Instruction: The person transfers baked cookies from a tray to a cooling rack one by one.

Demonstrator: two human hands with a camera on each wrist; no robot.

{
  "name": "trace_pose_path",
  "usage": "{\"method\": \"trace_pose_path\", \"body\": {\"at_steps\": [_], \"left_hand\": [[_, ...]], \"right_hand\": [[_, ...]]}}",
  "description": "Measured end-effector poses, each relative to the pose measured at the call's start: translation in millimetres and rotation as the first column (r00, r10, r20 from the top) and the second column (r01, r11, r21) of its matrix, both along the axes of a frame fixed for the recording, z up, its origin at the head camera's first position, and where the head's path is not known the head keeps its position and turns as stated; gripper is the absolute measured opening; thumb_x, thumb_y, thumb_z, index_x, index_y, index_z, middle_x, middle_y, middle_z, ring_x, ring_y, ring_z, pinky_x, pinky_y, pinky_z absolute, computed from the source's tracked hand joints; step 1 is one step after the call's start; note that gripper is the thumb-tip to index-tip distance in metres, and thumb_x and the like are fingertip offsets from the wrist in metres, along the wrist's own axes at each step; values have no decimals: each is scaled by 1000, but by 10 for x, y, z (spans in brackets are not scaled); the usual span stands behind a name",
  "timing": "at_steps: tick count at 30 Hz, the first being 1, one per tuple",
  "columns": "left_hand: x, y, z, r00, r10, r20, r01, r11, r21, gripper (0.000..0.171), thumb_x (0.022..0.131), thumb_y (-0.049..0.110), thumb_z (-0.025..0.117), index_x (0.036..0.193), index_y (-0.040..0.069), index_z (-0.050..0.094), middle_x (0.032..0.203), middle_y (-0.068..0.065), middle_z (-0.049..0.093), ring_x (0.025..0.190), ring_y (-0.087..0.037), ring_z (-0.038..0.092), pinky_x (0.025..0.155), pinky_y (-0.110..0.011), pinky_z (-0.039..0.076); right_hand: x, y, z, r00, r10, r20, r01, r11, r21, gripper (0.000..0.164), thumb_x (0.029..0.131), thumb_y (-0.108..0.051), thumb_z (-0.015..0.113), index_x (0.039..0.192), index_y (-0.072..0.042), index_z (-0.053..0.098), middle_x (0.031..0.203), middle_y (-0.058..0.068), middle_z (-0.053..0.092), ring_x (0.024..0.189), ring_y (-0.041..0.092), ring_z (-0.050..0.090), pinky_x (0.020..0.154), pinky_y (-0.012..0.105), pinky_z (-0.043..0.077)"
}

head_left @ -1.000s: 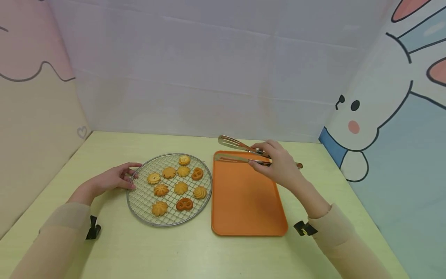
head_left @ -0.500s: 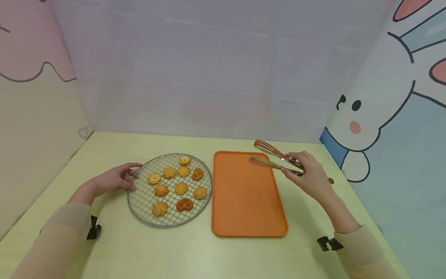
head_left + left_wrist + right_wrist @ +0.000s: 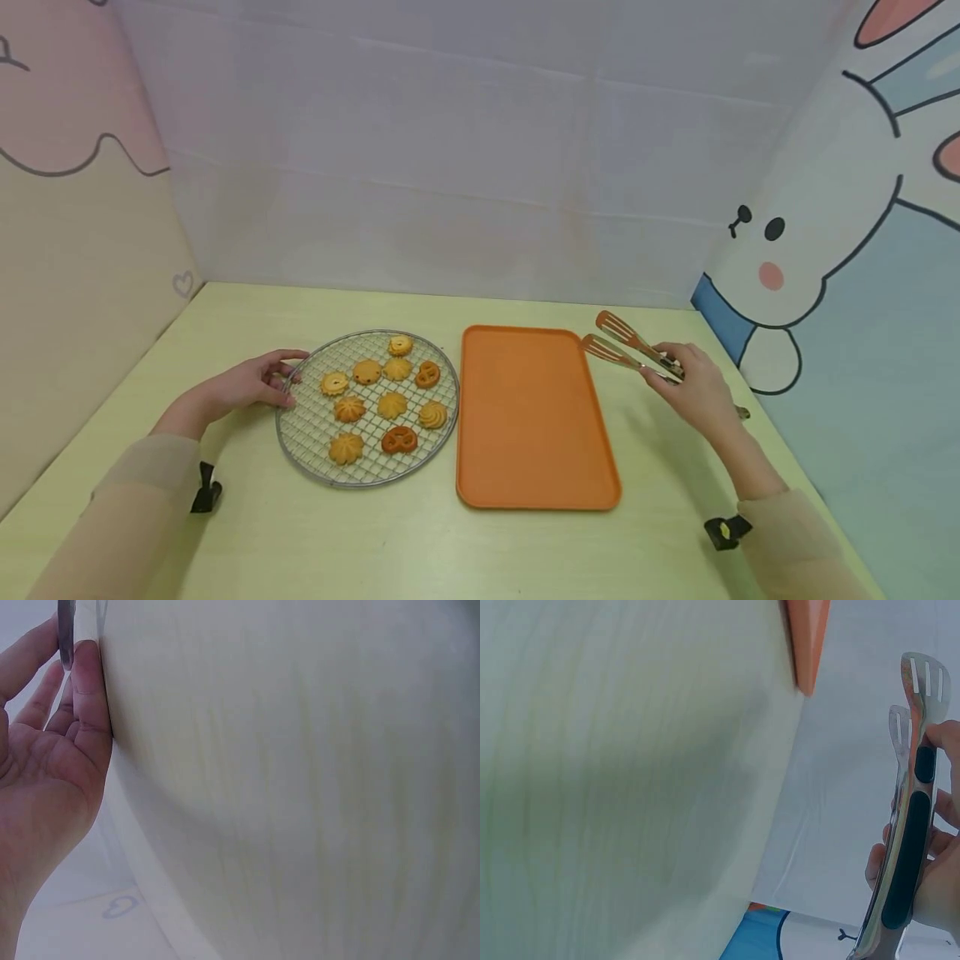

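Observation:
My left hand holds the left rim of a round wire cooling rack, thumb and fingers at its metal edge. In the left wrist view, that rim shows as a thin metal strip between the fingers of the hand. Several cookies and two pretzels lie on the mesh. My right hand grips metal tongs with slotted ends, raised over the table to the right of the orange tray. The right wrist view shows dark grip pads on the tongs; their ends are spread with nothing between them.
An orange rectangular tray lies flat just right of the rack. Behind the pale wooden table stands a light cloth backdrop, with a rabbit drawing on the right panel.
My right hand has carried the tongs from above the tray's back edge to the right and slightly nearer. The left hand, rack and tray have stayed put.

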State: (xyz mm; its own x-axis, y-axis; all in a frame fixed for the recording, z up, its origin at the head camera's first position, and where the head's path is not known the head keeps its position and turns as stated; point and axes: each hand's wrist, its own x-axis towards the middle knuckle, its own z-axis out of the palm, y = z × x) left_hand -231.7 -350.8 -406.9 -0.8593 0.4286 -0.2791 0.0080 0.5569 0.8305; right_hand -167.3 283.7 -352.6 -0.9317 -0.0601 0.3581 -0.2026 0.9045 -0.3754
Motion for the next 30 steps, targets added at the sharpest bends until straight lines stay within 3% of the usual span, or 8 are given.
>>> {"method": "trace_pose_path", "body": {"at_steps": [9,15,21,30], "left_hand": [[-23,-12,-19,1000,0,8,0,1000,-1,87,78,16,76,147,4,25,123,-23,46,90,-16,49,77,-25,42],[-30,-18,-31,1000,2,12,-2,1000,12,87,79,15,76,147,3,24,122,-23,46,89,-15,49,76,-24,43],[-20,-16,-38,1000,4,8,-4,1000,9,87,79,16,76,147,4,24,123,-22,47,90,-15,50,77,-24,43],[-26,4,-36,1000,20,3,-20,1000,-6,86,78,15,77,147,4,26,122,-23,47,88,-15,49,74,-25,44]], "right_hand": [[-164,266,-190,990,-77,115,71,996,54,49,89,-40,62,118,0,58,106,22,57,85,34,53,66,46,42],[-286,396,-293,976,-100,192,88,993,73,52,89,-41,62,121,-1,55,111,26,55,95,41,53,72,53,43],[-379,463,-404,962,-94,255,70,993,100,54,90,-43,60,123,0,53,111,27,54,100,43,52,75,55,43],[-467,497,-446,963,-32,268,10,996,84,50,91,-32,61,120,8,52,107,29,54,96,42,53,82,55,41]]}}
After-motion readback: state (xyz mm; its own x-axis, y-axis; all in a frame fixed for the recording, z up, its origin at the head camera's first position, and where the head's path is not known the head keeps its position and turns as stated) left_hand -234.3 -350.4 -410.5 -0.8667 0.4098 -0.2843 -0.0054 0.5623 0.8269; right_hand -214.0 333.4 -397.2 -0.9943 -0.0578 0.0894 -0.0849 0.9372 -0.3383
